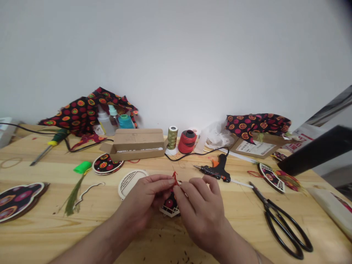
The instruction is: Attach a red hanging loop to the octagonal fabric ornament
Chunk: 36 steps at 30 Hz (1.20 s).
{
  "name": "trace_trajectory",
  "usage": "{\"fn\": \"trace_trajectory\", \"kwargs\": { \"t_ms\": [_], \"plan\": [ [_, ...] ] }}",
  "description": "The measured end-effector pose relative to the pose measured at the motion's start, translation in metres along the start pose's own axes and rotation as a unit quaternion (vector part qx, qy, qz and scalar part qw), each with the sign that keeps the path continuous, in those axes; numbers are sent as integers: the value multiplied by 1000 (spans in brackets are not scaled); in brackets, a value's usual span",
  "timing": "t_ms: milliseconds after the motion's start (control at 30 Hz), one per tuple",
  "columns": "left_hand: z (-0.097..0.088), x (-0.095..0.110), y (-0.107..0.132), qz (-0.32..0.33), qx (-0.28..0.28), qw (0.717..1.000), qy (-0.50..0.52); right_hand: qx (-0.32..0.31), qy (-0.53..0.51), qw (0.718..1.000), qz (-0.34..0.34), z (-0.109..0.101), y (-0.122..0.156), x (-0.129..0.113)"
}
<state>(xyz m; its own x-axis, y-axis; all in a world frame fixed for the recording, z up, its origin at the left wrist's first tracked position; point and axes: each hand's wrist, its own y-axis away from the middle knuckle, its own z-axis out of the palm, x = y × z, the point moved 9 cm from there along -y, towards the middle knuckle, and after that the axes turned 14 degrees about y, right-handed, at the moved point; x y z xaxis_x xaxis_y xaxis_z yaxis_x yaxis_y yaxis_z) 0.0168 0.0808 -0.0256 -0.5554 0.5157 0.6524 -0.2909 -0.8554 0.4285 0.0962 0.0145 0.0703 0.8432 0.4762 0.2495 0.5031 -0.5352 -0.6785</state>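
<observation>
1 red cord (175, 176) — pinched btwn L grip (172, 182) & R grip (177, 187)

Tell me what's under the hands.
Part of a patterned ornament with a pale lattice edge shows between the left hand and right hand. Both cover the rest, so its full outline cannot be seen.

Illumination is diffuse and moderately bright, its source out of frame; the pale wall (181, 66) is brightest around mid-frame and dims toward the upper corners, the right one nearly black; shadows are soft; wide-angle distortion stretches the black cylinder (316, 150); the red cord (175, 176) and carton label (254, 147) lack fine detail.
</observation>
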Motion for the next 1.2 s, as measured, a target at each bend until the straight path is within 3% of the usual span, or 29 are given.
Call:
{"fn": "trace_trajectory", "kwargs": {
  "t_ms": [300,567,633,700,833,967,1200],
  "plan": [
    [4,-5,-1,-25,-8,1000,3,-47,47,995,-70,6,-1,-14],
    [0,-9,0,-41,-2,999,-5,-30,30,995,-95,6,0,-15],
    [0,-6,1,-24,4,999,-33,-27,-33,997,-63,6,-2,-7],
    [3,-2,3,-1,-3,997,-77,-18,-151,988,12,5,-4,9],
    [13,4,7,36,-42,986,-159,-33,-368,916,157,19,-3,39],
    [16,5,8,40,-56,979,-190,-86,-429,884,164,35,-1,41],
    [16,6,7,30,-62,973,-222,-142,-423,880,161,47,1,43]
  ]
}}
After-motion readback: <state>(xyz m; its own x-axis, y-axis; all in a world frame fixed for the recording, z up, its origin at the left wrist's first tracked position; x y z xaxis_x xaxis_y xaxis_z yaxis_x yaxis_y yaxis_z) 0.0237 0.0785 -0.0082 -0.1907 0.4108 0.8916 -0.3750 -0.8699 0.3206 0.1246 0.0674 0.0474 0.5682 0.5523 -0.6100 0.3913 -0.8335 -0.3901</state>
